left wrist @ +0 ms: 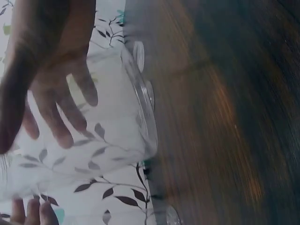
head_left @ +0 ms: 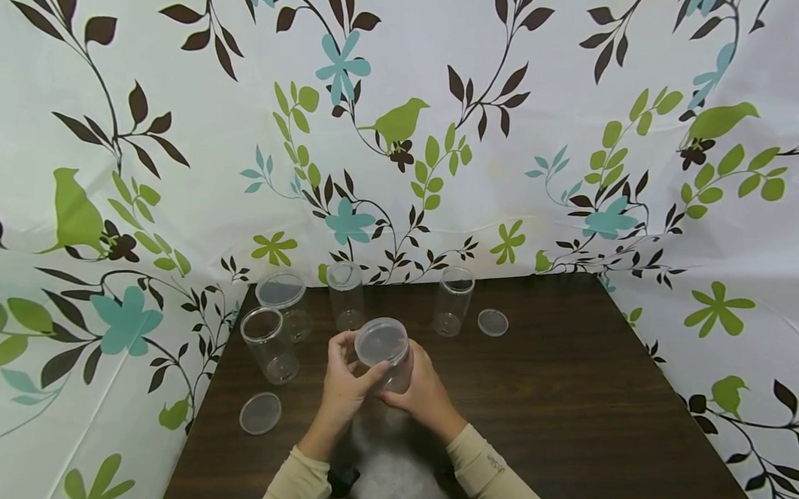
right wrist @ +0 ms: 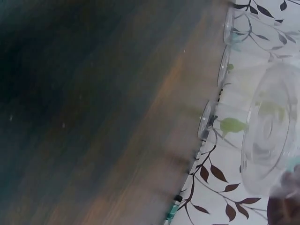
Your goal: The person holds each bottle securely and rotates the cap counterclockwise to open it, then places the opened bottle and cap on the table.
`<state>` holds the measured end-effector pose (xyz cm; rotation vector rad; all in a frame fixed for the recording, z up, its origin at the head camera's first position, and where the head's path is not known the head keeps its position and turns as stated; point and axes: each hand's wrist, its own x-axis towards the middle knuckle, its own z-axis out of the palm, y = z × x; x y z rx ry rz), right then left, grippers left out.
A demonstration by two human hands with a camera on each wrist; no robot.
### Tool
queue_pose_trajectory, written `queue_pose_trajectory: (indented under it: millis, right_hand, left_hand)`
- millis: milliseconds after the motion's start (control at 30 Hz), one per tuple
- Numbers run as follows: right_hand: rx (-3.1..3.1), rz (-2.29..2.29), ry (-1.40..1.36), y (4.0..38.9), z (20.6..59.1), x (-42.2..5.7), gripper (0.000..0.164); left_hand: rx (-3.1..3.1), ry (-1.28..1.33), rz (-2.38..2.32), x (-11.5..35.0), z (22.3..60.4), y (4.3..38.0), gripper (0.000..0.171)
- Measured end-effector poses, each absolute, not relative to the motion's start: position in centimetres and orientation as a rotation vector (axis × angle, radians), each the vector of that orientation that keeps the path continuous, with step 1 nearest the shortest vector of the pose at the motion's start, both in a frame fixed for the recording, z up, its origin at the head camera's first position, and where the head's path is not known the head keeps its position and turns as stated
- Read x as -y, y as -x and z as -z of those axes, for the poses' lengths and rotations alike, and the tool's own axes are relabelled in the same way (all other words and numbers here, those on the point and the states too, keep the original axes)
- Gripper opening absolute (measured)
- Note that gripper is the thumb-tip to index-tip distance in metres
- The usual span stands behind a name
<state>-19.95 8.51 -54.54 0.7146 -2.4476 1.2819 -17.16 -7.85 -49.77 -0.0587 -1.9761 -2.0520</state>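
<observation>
Both hands hold a clear jar [head_left: 398, 376] with a translucent lid [head_left: 381, 342] on top, raised above the front of the dark table. My left hand [head_left: 347, 379] grips its left side, the thumb at the lid's near edge. Around the right side curls my right hand [head_left: 428, 387]. In the left wrist view the left hand [left wrist: 56, 79] has its fingers along the see-through wall of the jar [left wrist: 126, 112], with other fingertips below. The right wrist view shows the jar's round base [right wrist: 269, 131] and a blurred bit of the right hand [right wrist: 285, 204].
At the table's left stand a wide lidded jar [head_left: 295, 321] and an open jar [head_left: 271, 348]. Two more clear jars, one at back centre [head_left: 346, 301] and one further right [head_left: 452, 306], stand near the patterned cloth. Loose lids lie at left [head_left: 260, 413] and back right [head_left: 493, 322].
</observation>
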Motion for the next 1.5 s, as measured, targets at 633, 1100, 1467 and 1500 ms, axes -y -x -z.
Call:
queue_pose_trajectory:
  millis: [633, 1100, 1467, 1500]
  right_hand:
    - [2.428, -1.66, -0.812, 20.2, 55.1, -9.0, 0.098]
    - [2.47, -1.655, -0.97, 20.1, 54.9, -9.1, 0.099]
    - [2.431, -1.547, -0.864, 20.2, 55.9, -9.0, 0.098]
    - [2.431, -1.525, -0.851, 20.2, 55.9, -8.9, 0.098]
  left_hand:
    - [1.981, 0.288, 2.15, 11.2, 50.8, 17.1, 0.074]
    - [2.183, 0.344, 2.124, 12.1, 50.0, 17.3, 0.054]
    - [2.181, -0.069, 1.685, 7.3, 49.1, 15.5, 0.064]
    - [2.181, -0.087, 1.641, 6.9, 49.1, 15.5, 0.065]
